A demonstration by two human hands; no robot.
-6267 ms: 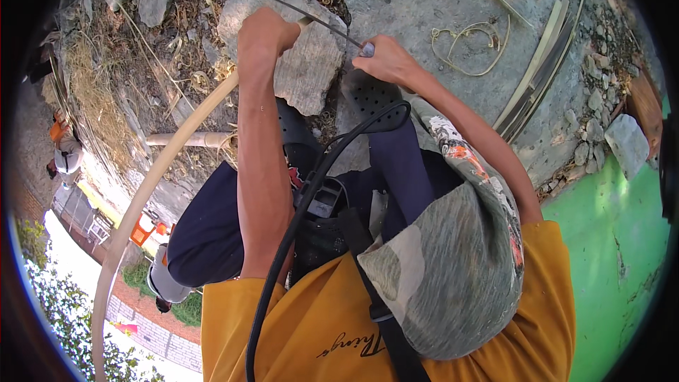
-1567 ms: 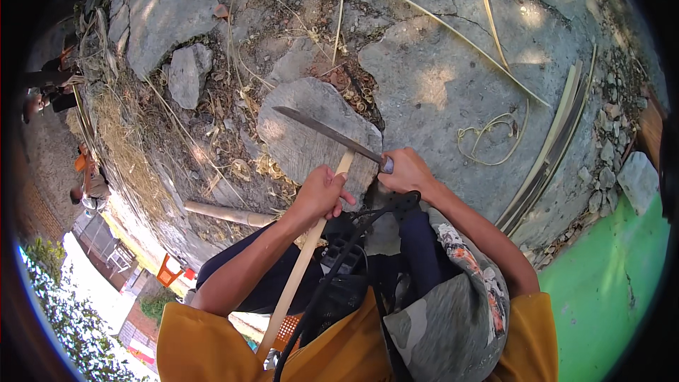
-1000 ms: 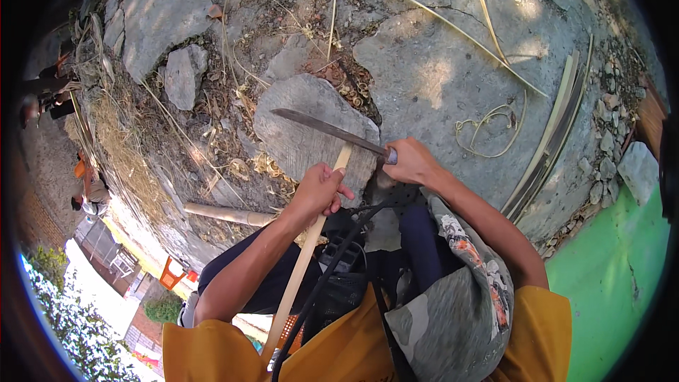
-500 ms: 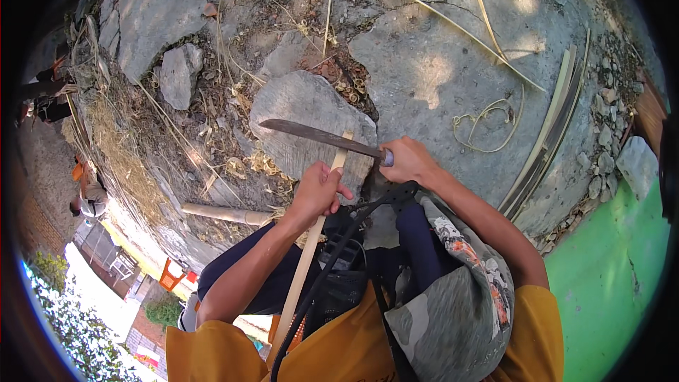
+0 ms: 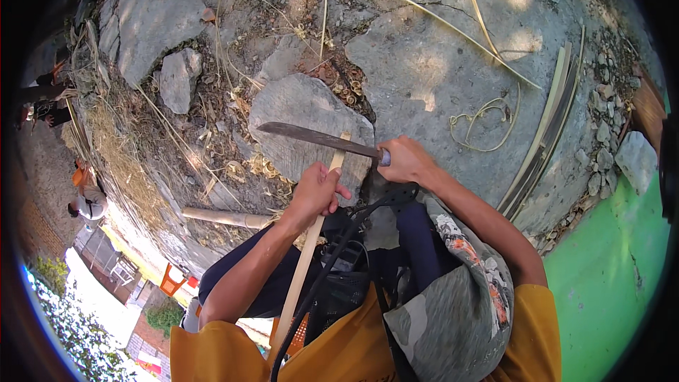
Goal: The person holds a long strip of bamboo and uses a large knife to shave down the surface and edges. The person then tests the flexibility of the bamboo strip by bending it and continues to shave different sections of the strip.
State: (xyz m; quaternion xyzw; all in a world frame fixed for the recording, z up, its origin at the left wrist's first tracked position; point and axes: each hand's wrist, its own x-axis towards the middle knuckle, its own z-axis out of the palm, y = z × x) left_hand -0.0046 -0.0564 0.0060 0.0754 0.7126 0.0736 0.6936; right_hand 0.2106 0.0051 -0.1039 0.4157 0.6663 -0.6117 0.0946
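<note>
No text can be read; only a sliver of dark lettering (image 5: pixel 373 379) shows on the mustard shirt (image 5: pixel 343 348), cut off at the hem side.

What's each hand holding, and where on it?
Left hand: the pale strip, near its far end. Right hand: the long knife, by its handle.

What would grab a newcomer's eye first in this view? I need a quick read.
Probably the long dark blade near the middle, its handle in the right hand, seen against a flat grey stone. Next, the pale strip in the left hand, its far end crossed by the blade. The bright green surface at lower right also stands out.
</note>
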